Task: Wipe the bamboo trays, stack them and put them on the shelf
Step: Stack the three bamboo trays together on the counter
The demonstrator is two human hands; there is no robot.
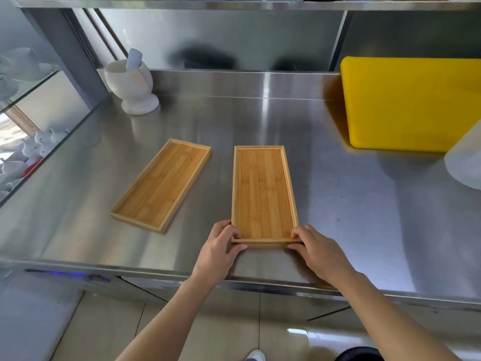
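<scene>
Two groups of bamboo trays lie on the steel counter [364, 217]. In the middle, a stack of two bamboo trays [264, 191] points away from me; a second rim shows under the top one at its near end. My left hand [221, 252] grips the stack's near left corner, and my right hand [316, 252] grips its near right corner, thumbs on the rim. Another bamboo tray [161, 185] lies angled to the left, also showing a doubled edge. A steel shelf [234, 3] runs overhead along the top of the view.
A white stone mortar and pestle [134, 84] stands at the back left. A thick yellow board [406, 105] leans against the back right wall, with a pale container [466, 160] in front of it. White dishes [20, 157] sit behind glass on the left.
</scene>
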